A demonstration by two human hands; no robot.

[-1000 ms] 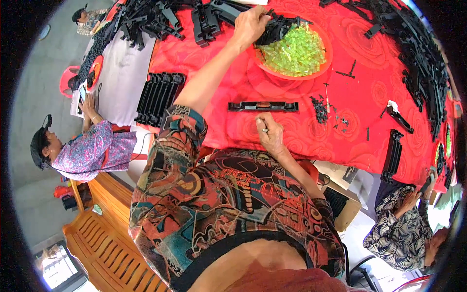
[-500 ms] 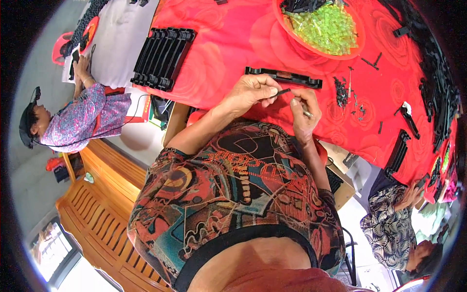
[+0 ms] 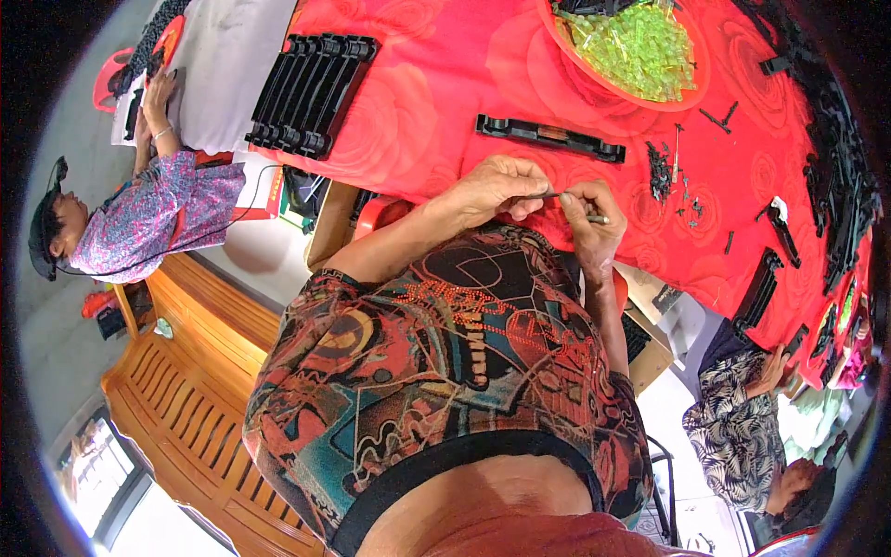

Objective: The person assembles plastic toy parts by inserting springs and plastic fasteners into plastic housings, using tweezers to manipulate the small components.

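Between my two hands, just over the table's near edge, is a small dark strip-like piece (image 3: 546, 195). My left hand (image 3: 506, 189) pinches its left part with thumb and fingers. At its right end, the fingertips of my right hand (image 3: 592, 213) are closed on it too; a small pale ring-like or rod-like thing shows at those fingers, too small to name. Beyond my hands a long black plastic housing (image 3: 551, 137) lies alone on the red cloth. To its right is a loose group of tiny black pieces (image 3: 660, 172) beside a thin tool (image 3: 677, 148).
An orange-red bowl (image 3: 703, 79) of clear yellow-green pieces stands at the far side. Several black housings (image 3: 314, 93) lie in a row at left. Black parts (image 3: 840, 176) are heaped along the right. One person (image 3: 153, 213) works at left, another (image 3: 742, 418) at right.
My hands have come nearer to me and closer together. My right fingertips now meet the dark piece's end, where before they were apart from it. The view has shifted slightly.
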